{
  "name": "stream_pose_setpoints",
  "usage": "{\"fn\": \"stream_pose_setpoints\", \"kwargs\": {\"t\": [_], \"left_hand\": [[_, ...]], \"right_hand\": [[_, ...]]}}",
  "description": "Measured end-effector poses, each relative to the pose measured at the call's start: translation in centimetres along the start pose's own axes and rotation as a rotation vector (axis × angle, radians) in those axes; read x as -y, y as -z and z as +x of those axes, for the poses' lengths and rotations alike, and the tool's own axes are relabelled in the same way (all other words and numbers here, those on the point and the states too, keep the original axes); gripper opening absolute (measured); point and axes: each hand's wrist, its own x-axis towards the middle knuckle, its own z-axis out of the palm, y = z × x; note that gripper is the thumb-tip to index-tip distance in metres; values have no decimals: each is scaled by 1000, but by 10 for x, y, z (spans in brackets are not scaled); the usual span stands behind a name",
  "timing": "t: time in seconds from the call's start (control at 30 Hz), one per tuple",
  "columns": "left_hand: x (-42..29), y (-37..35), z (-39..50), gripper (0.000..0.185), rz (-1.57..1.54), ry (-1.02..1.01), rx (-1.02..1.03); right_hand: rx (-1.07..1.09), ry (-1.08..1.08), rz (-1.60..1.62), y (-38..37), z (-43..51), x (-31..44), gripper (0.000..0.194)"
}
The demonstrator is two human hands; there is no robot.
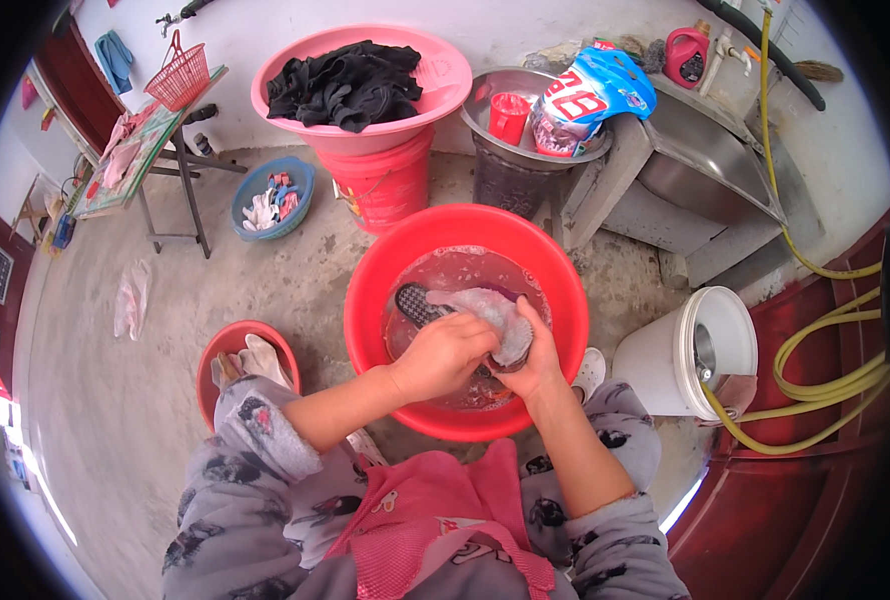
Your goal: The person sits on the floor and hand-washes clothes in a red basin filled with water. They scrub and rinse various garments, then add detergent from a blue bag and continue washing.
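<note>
In front of me stands a red plastic basin (373, 375) of cloudy, sudsy water. Above the water, both hands hold a wet grey fuzzy item (490, 307), which could be a slipper; a dark purple edge shows behind it. My left hand (445, 352) pinches its near side with curled fingers. Its right side and underside rest in my right hand (532, 349), thumb pointing up along the edge. Partly in the water to the left lies a dark patterned shoe sole or slipper (413, 304). My hands hide whatever else lies beneath them.
Behind the basin, a pink tub (445, 82) of black clothes (347, 86) tops a red bucket (392, 180). A metal bowl (478, 112) holds a red cup (508, 118) and detergent bag (591, 97). A small red basin (208, 375) stands left, a white bucket (655, 367) right.
</note>
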Motion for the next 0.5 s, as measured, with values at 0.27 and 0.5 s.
{"fn": "stream_pose_setpoints", "kwargs": {"t": [0.27,0.5], "left_hand": [[22,-6,-21,55,-1453,1308,-456],[56,-46,0,77,-1993,821,-403]], "right_hand": [[36,69,117,-27,7,1,37],[199,-242,-69,-3,-37,-13,33]]}}
